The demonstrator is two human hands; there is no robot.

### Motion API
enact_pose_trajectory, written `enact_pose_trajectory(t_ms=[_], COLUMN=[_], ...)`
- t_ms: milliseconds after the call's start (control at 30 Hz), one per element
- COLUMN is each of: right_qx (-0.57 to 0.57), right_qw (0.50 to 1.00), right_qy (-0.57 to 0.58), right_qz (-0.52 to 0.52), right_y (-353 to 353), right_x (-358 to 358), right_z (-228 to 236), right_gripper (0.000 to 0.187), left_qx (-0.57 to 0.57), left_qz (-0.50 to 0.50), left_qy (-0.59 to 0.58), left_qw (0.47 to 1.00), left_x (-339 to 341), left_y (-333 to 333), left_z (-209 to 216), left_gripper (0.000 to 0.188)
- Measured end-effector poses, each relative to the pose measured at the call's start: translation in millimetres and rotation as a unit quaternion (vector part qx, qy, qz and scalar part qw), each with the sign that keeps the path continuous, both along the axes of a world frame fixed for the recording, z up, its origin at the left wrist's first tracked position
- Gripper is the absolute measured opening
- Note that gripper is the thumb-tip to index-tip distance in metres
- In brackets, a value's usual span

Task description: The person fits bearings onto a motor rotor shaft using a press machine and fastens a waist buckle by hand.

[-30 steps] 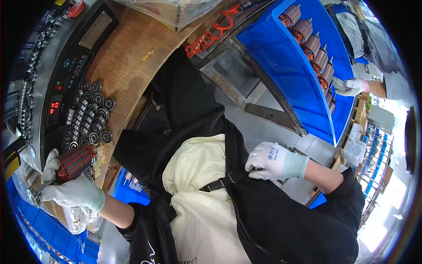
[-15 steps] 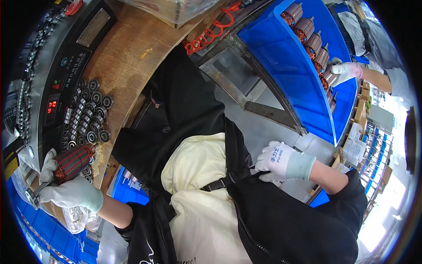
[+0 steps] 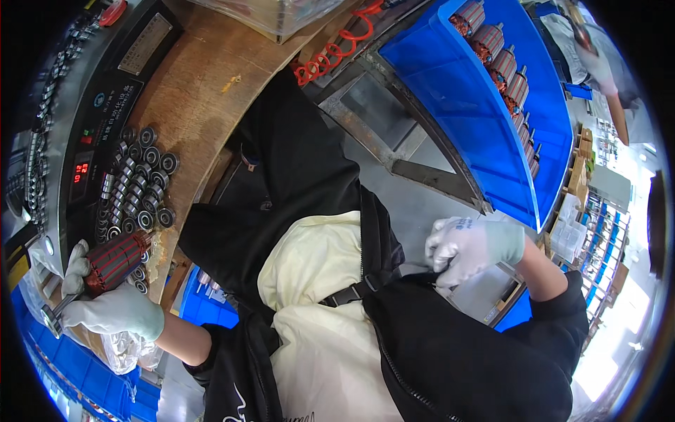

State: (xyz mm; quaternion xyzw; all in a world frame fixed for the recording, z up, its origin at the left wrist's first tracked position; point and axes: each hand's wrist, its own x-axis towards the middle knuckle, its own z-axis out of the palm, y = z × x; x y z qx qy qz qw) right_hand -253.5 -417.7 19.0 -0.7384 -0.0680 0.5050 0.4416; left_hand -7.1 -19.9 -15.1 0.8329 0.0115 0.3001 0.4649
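My left hand [image 3: 112, 306] is closed around a motor armature [image 3: 118, 261] with a dark red, striped core and copper windings. A ring-shaped bearing [image 3: 51, 320] shows at the shaft end beyond my fingers. The armature is beside a press machine's black control panel [image 3: 88, 151], close to a group of loose bearings [image 3: 144, 183]. On the other side, my right hand [image 3: 472, 247], also gloved in white, has its fingers curled at the edge of my black open jacket [image 3: 450, 330], gripping the cloth. Its fingertips are partly hidden.
A blue bin [image 3: 450, 105] with several armatures [image 3: 503, 67] stands at the upper right on a metal frame [image 3: 429, 176]. The wooden table [image 3: 204, 77] carries a plastic-wrapped box [image 3: 274, 14]. A coiled red air hose [image 3: 337, 46] hangs nearby. Another person [image 3: 605, 63] is at the far right.
My right hand has moved right and slightly up, drawing the jacket edge with it. The other person's hand has left the armatures in the blue bin. My left hand has barely moved.
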Motion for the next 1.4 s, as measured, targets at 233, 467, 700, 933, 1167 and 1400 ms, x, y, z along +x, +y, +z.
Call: enact_pose_trajectory(t_ms=[233,467,700,933,1167,1400], right_qx=[-0.101,-0.367,-0.347,-0.256,-0.2,-0.159], right_qw=[0.968,0.917,0.924,0.962,0.945,0.927], right_qy=[0.227,-0.021,-0.123,-0.075,-0.24,-0.325], right_qz=[0.023,0.152,0.105,0.052,0.094,0.097], right_y=[8,30,18,23,51,51], right_x=[-3,-4,2,-15,-18,-25], right_z=[4,39,59,-16,-59,-66], right_gripper=[0.048,0.038,0.014,0.02,0.037,0.018], left_qx=[0.06,0.066,0.028,0.18,0.106,0.173], left_qz=[0.009,-0.019,-0.016,-0.02,-0.004,-0.015], left_qy=[-0.015,-0.015,-0.007,-0.018,0.0,-0.024], left_qw=[0.998,0.997,0.999,0.983,0.994,0.984], left_x=[1,4,0,2,1,0], left_y=[-5,1,-9,-2,-8,-6], left_z=[-2,-4,-3,-6,-2,-3], left_gripper=[0.073,0.075,0.077,0.072,0.067,0.074])
